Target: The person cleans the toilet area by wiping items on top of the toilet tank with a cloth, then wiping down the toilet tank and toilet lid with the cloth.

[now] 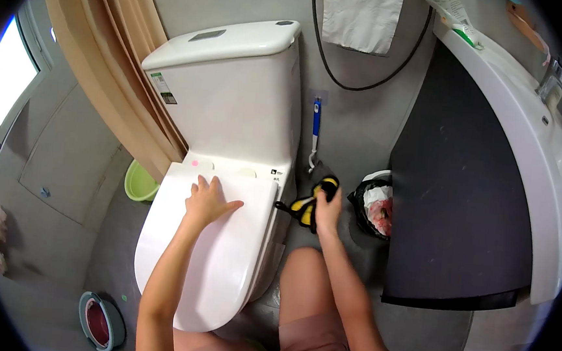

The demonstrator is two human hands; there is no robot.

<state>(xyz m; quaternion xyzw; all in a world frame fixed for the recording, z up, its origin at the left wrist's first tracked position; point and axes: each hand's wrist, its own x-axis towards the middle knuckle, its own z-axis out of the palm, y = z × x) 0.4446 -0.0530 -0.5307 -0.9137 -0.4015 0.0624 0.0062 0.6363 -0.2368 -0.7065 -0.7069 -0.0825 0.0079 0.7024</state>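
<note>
My left hand [206, 201] rests on the closed white toilet lid [223, 256], fingers spread, near the hinge end. In my right hand [328, 213] is a black and yellow cloth [303, 208] with a black hanging loop, bunched in the fingers. It hangs beside the right side of the toilet, its loop close to the lid's edge. Behind the lid rises the white toilet tank [233, 120]. A brush with a blue handle [316, 118] hangs on the wall behind the cloth, its lower end partly hidden.
Right of my right hand stands a bin with a black bag [359, 210] and used tissue. A dark cabinet panel [462, 188] under the white sink [522, 127] bounds the right side. A tan curtain [107, 52], green basin [138, 184] and stacked basins [114, 325] lie left.
</note>
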